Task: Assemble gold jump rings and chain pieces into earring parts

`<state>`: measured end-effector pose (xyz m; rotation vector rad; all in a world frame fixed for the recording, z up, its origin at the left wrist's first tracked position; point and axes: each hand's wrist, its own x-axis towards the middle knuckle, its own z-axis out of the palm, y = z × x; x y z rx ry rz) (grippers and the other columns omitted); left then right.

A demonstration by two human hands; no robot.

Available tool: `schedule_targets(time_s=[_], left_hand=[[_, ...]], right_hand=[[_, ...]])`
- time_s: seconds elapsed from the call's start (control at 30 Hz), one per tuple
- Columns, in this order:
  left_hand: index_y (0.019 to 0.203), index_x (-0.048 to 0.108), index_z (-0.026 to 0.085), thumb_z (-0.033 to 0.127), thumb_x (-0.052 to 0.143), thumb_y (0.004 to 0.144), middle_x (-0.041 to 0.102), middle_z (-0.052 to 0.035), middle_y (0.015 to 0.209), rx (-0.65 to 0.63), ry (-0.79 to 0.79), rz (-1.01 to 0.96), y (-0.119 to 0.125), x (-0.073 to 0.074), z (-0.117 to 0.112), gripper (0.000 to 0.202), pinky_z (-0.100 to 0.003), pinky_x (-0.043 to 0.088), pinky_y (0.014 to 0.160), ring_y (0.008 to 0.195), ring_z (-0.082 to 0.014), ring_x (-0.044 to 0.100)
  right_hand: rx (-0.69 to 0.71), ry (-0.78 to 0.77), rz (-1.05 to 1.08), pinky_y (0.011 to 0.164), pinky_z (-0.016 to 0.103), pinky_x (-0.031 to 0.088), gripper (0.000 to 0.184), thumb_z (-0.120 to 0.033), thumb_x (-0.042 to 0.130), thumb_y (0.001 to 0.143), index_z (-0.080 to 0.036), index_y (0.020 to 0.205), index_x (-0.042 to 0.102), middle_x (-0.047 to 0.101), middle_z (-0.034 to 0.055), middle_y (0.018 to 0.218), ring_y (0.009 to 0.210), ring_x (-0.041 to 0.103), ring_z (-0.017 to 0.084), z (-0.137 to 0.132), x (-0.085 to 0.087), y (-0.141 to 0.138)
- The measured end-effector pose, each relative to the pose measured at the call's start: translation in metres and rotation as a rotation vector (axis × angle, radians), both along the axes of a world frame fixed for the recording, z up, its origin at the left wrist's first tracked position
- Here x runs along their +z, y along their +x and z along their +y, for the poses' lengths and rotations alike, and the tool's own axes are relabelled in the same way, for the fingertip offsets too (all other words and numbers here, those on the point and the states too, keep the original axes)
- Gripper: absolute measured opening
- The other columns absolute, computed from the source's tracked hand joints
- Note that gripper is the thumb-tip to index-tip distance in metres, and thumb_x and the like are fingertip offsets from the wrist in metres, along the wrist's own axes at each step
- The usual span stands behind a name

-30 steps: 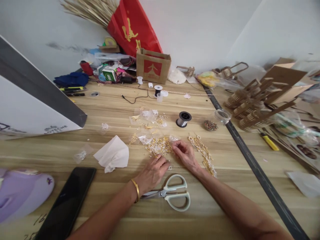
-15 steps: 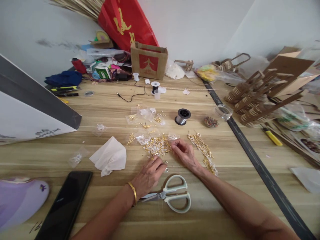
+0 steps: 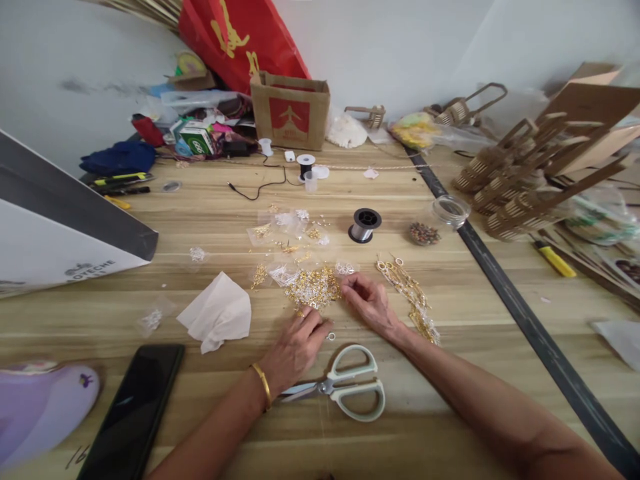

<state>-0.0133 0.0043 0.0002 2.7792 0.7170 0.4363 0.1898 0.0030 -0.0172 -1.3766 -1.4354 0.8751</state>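
A loose pile of small gold and silver beads (image 3: 313, 287) lies on the wooden table between my hands. My left hand (image 3: 294, 343), with a gold bangle at the wrist, rests at its near edge, fingers curled and thumb against the index finger. Just off that thumb tip is a small silver ring (image 3: 331, 337). At the pile's right edge my right hand (image 3: 369, 303) has thumb and index finger pinched together. Whatever either pinch holds is too small or hidden to name. Beaded chains (image 3: 410, 297) lie right of my right hand, and open-bladed scissors (image 3: 350, 387) lie nearest me.
Beyond the pile are small bags of findings (image 3: 287, 223), a spool of wire (image 3: 365, 225) and a clear jar (image 3: 450, 212) beside dark beads (image 3: 424, 233). A tissue (image 3: 217, 313) and a phone (image 3: 133, 407) lie left. Small woven baskets (image 3: 515, 193) stand at right.
The view has shifted slightly. My left thumb has moved over a small piece that showed beside it near the ring. My right hand keeps its pinch at the pile's edge.
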Motion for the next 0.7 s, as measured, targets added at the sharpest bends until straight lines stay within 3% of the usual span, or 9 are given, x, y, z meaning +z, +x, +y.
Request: schedule_targets(time_s=[0.4, 0.6, 0.7], left_hand=[[0.115, 0.056, 0.017, 0.006, 0.039, 0.089, 0.051, -0.0075, 0.086, -0.031, 0.054, 0.047, -0.0004, -0.0002, -0.001, 0.033, -0.036, 0.048, 0.075, 0.084, -0.021, 0.048], [0.087, 0.059, 0.015, 0.01, 0.042, 0.09, 0.054, -0.0059, 0.082, 0.025, -0.035, -0.069, -0.0001, -0.005, 0.0004, 0.018, -0.037, 0.048, 0.08, 0.087, -0.0198, 0.05], [0.085, 0.059, 0.014, 0.013, 0.043, 0.091, 0.055, -0.0055, 0.081, 0.03, -0.051, -0.108, 0.0003, -0.0071, 0.0013, 0.017, -0.036, 0.048, 0.08, 0.086, -0.0189, 0.051]], right_hand=[[-0.002, 0.002, -0.02, 0.048, 0.023, 0.031, 0.023, -0.039, 0.052, 0.085, -0.017, 0.077, 0.056, 0.048, -0.0019, 0.06, 0.052, 0.04, 0.01, 0.0003, 0.002, -0.0005], [-0.01, 0.011, -0.015, 0.049, 0.023, 0.032, 0.022, -0.038, 0.052, 0.085, -0.017, 0.078, 0.056, 0.048, -0.0024, 0.06, 0.053, 0.041, 0.011, 0.0011, -0.002, -0.0003], [-0.008, 0.005, -0.014, 0.049, 0.023, 0.033, 0.022, -0.037, 0.053, 0.085, -0.017, 0.078, 0.056, 0.048, -0.0022, 0.06, 0.053, 0.042, 0.011, 0.0011, -0.0016, -0.0006]])
